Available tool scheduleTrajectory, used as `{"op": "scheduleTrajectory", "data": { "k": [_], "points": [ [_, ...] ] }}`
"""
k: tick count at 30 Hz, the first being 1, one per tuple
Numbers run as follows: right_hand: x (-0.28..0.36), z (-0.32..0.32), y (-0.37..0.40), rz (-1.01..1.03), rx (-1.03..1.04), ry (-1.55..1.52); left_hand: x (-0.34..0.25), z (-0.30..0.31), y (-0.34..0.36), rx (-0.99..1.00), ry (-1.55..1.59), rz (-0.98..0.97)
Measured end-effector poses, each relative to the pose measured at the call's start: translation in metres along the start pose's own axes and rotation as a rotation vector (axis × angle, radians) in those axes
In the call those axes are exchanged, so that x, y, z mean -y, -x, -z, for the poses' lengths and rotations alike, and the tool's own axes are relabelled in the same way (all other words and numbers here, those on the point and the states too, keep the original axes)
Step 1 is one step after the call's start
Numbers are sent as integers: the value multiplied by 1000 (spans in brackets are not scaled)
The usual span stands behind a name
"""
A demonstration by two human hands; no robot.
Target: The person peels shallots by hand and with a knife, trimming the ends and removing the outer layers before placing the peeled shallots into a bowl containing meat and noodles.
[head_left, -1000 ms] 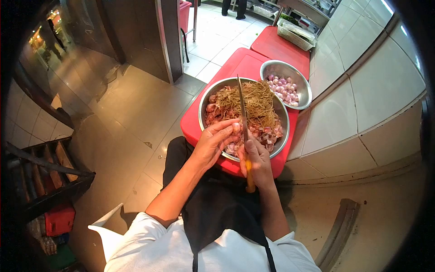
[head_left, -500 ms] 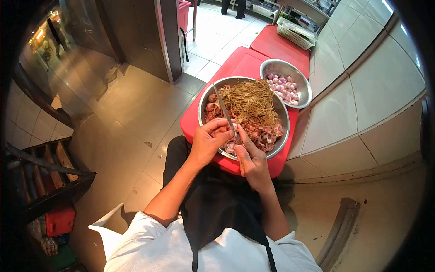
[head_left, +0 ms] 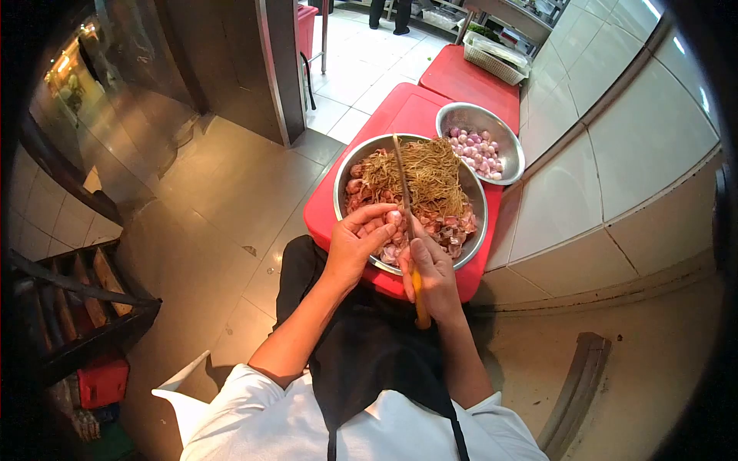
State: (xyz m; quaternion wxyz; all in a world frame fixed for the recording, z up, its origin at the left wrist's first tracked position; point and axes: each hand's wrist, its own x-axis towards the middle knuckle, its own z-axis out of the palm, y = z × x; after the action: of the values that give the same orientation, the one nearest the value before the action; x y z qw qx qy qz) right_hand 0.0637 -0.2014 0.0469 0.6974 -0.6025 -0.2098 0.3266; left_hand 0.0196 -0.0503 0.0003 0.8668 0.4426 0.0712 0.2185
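Between the thumb and fingers of my left hand [head_left: 355, 242] is a small pinkish shallot [head_left: 395, 218]. My right hand [head_left: 433, 269] grips a knife [head_left: 405, 184] with a yellow handle, its long narrow blade pointing away from me and passing close beside the shallot. Both hands are over the near rim of a large metal bowl [head_left: 338, 201]. Inside it lie unpeeled reddish shallots, loose papery skins [head_left: 453, 230] and a heap of dry brown roots [head_left: 427, 173]. Beyond it on the right, a smaller metal bowl [head_left: 516, 146] holds peeled pink shallots [head_left: 477, 152].
The bowls rest on a red stool [head_left: 384, 115], with another red surface [head_left: 473, 81] behind it bearing a white basket [head_left: 492, 65]. A tiled wall [head_left: 630, 169] runs along the right. At the left stands a dark wooden rack [head_left: 84, 288]. A person's legs [head_left: 390, 14] show far back.
The knife has swung more upright and its yellow handle now shows below my right hand. The shallot in my left hand has come into clearer view.
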Motion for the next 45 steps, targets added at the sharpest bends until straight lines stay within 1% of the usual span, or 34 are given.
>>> {"op": "scheduleTrajectory", "data": {
  "k": [2, 6, 9, 11, 15, 18, 21, 23, 26, 29, 32, 35, 37, 39, 42, 45],
  "points": [
    [2, -1, 2, 23, 9, 37, 0, 1, 0, 7, 7, -11],
    [8, -2, 5, -15, 20, 127, 2, 5, 0, -7, -10, -43],
    [9, -3, 6, -24, 1, 188, -1, 4, 0, 14, -176, -162],
    [13, -6, 8, -37, -10, 181, -4, 4, 3, 18, -232, -191],
    [1, -5, 4, -25, -30, 37, -5, 0, 9, 10, -295, -219],
    [-2, -2, -2, -24, -35, -55, 1, 0, 6, 27, -259, -240],
    [-3, -2, -3, -29, -54, -156, 2, -3, 5, -6, -21, -74],
    [-12, 5, -6, 1, -65, -200, 2, -1, 2, -27, 11, -49],
    [-17, 13, -8, -5, -93, -188, 4, 6, -1, -54, 8, -27],
    [-14, 13, -8, -24, -94, -79, 3, 5, -2, -73, -50, -54],
    [-8, 8, -5, 1, -71, 46, 4, 6, -5, -61, -89, -84],
    [-2, 8, -2, -72, 1, 154, 3, 6, -4, -51, -85, -110],
    [-12, 11, -7, 32, 8, 327, 1, 4, -4, -51, -86, -128],
    [-13, 10, -8, 83, 7, 382, 0, 3, -4, -56, -97, -142],
    [-10, 3, -6, 90, -10, 317, 4, 6, -5, -62, -102, -172],
    [-12, -1, -7, 124, -33, 328, 4, 5, -6, -81, -129, -184]
  ]
}}
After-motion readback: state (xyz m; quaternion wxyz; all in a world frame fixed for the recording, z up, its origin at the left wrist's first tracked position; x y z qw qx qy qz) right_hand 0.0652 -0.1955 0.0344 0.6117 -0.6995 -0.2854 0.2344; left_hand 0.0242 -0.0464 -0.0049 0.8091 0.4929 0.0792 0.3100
